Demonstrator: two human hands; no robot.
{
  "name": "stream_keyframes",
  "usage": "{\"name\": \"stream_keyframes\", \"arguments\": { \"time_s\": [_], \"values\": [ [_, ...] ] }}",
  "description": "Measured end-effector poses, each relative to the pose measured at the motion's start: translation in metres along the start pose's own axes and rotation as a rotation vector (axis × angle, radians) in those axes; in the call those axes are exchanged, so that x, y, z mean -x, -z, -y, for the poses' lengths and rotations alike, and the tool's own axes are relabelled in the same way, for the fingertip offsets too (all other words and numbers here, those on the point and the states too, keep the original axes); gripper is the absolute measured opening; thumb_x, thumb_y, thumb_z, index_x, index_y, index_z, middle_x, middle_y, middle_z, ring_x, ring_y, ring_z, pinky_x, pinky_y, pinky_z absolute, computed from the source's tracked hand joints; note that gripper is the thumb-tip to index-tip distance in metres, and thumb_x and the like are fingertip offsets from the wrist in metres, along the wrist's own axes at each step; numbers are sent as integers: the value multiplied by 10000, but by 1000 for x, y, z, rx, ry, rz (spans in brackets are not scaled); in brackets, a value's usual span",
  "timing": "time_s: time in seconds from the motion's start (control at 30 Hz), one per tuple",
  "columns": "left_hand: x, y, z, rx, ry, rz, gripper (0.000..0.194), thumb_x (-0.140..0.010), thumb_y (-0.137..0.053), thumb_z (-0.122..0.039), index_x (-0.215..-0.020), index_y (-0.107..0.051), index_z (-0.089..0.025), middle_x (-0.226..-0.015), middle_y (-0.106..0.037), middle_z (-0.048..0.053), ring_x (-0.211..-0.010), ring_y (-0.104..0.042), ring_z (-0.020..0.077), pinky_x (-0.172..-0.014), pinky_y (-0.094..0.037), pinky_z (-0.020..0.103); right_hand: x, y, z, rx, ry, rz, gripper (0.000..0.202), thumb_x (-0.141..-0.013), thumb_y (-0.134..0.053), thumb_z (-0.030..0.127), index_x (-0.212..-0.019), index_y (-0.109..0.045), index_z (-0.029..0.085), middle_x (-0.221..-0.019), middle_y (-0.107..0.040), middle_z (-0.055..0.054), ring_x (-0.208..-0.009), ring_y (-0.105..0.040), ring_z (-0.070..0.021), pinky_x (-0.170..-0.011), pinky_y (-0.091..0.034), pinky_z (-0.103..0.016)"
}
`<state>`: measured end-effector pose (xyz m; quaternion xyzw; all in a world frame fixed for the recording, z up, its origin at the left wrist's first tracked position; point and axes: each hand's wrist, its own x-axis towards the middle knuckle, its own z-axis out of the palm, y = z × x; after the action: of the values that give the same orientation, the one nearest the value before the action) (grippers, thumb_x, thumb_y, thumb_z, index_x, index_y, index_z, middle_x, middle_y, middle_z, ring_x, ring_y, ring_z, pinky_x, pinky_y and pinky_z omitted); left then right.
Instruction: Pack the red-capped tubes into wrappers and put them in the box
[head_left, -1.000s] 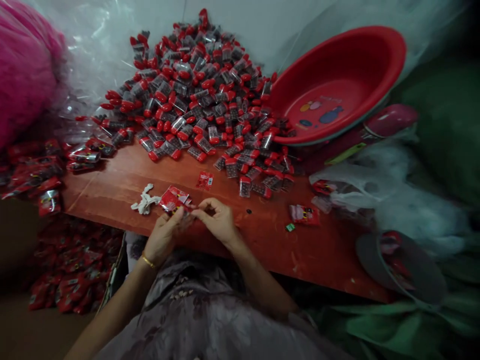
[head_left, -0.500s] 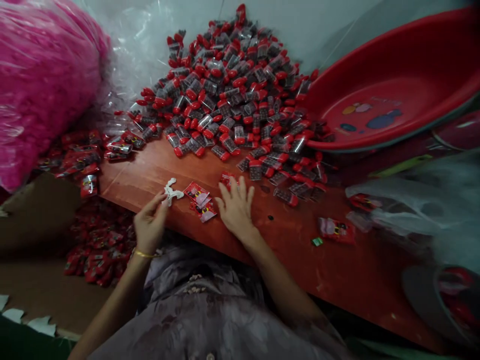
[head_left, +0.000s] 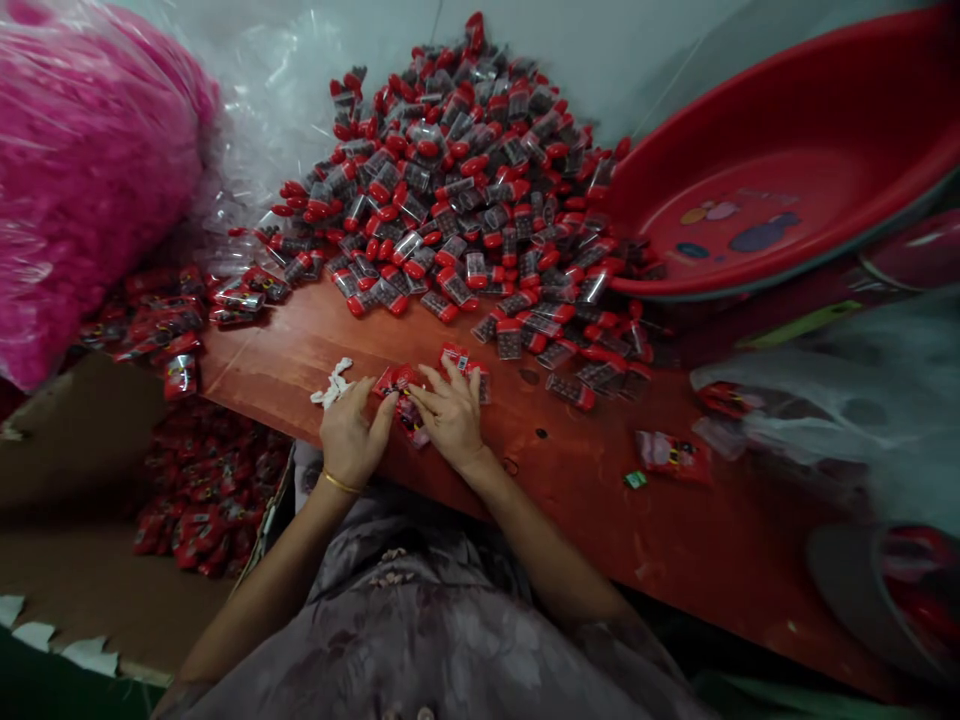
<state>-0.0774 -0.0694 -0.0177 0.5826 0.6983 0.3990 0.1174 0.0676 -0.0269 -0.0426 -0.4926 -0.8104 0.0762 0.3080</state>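
Note:
My left hand is at the table's near edge, its thumb apart from bent fingers and touching or close to a small red printed packet. From the other side my right hand reaches over the same packets with its fingers stretched out, partly covering them. Beyond its fingertips lies another red packet, with a small clear container beside it. A crumpled white strip rests on the table just past my left hand. Whether either hand pinches a packet edge is hard to see.
A large heap of clear, red-capped containers fills the back of the wooden table. At right stand a red basin and a lone packet. Pink contents fill a plastic bag. Filled red packets lie in a box below left.
My left hand has let go of the white strip, now on the table, and moved right to the packets. My right hand has shifted left over them, uncovering more of the farther packet.

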Motion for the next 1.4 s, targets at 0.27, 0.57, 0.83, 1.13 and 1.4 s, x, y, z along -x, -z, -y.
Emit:
{"name": "stream_keyframes", "arguments": {
  "time_s": [0.27, 0.57, 0.83, 1.13, 1.4],
  "values": [
    [-17, -27, -19, 845, 335, 133, 304, -697, -663, -403, -831, -722, -137, -709, -692, 30, -617, -573, 134, -623, -466, 246, 10, 18, 6, -337, -143, -203, 386, -830, -579, 357, -1183, -574, 199, -1199, -613, -93, -1161, -509, -234, -1016, -346, -438],
    [-1, -29, -33, 856, 394, 123, 269, -627, -734, -381, -590, -669, -123, -549, -599, -6, -509, -484, 80, -527, -402, 208, 16, 18, 19, -635, -379, -157, 369, -879, -421, 362, -553, -458, 193, -503, -436, 45, -485, -406, -90, -488, -324, -217],
    [-10, -22, -45, 1180, 797, 265, 420, -429, -845, -379, -703, -659, -120, -632, -649, -3, -536, -562, 76, -548, -455, 190, 10, 31, 7, -461, -213, -66, 320, -917, -342, 323, -701, -538, 192, -660, -575, -22, -648, -530, -143, -628, -402, -253],
    [-19, -17, -43, 1253, 973, 382, 276, -568, -802, -293, -704, -607, -152, -590, -622, -29, -512, -576, 85, -579, -495, 225, 8, 38, -42, 195, -567, 31, 246, -787, -572, 358, -893, -597, 137, -1014, -606, -187, -975, -513, -317, -802, -407, -455],
    [-18, -12, -46, 1267, 1004, 407, 238, -600, -785, -280, -691, -608, -151, -611, -643, 1, -567, -613, 115, -587, -513, 237, 42, 71, -38, -871, -637, 9, 256, -771, -566, 423, -873, -519, 193, -684, -555, 25, -515, -528, -107, -523, -485, -268]
  ]
}}
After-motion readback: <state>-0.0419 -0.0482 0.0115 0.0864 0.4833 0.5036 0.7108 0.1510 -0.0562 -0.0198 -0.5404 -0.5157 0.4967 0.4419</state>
